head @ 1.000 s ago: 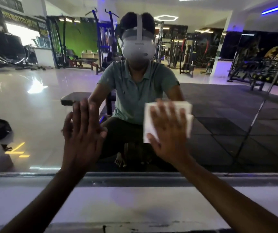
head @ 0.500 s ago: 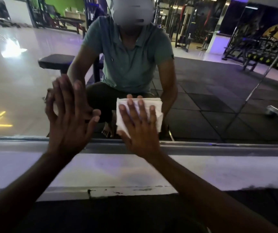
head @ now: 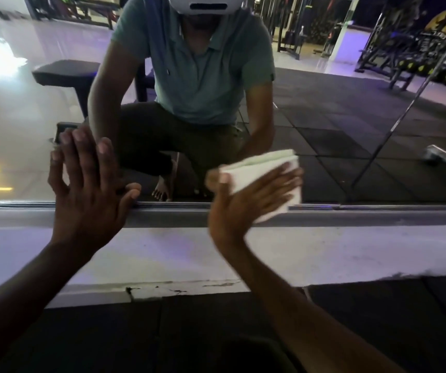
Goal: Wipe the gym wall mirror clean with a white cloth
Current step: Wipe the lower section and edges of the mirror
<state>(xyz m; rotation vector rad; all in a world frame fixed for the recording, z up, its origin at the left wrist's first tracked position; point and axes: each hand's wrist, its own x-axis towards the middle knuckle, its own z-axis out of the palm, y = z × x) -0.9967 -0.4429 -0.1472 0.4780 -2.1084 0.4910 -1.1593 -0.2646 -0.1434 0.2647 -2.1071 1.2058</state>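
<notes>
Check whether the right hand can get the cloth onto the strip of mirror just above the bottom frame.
Probably yes: the right hand presses the white cloth there, its lower edge overlapping the frame; nothing blocks it.

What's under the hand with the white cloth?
Under the right hand is the folded white cloth, pressed by flat fingers against the bottom of the mirror. The glass behind the cloth is covered, so any dirt there can't be seen.

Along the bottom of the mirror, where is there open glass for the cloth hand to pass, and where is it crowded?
Open glass lies right of the white cloth, above the mirror's bottom frame, and left of the left hand. A narrower gap sits between that hand and the right hand, which presses the cloth. The left hand lies flat on the mirror, crowding that stretch.
</notes>
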